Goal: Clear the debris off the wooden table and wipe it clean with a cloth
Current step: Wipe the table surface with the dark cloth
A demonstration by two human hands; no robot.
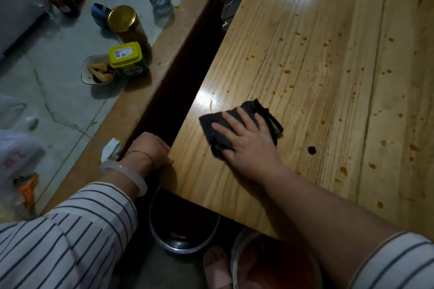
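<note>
The wooden table (328, 30) fills the right of the view, its pale planks speckled with orange-brown sauce drops (286, 71) and one dark blob (311, 150). My right hand (249, 145) presses flat on a dark grey cloth (216, 122) near the table's left edge, fingers spread and straight. The wood just beyond the cloth shines wet. My left hand (150, 148) grips the table's left edge near the front corner, fingers curled over it.
A lower side surface (131, 110) at left holds a gold-lidded jar (126, 23), a yellow-lidded tin (128, 58), a small dish of food (97, 73) and bottles. A metal bowl (183, 239) and a red-filled basin (274, 263) sit on the floor below the table's front edge.
</note>
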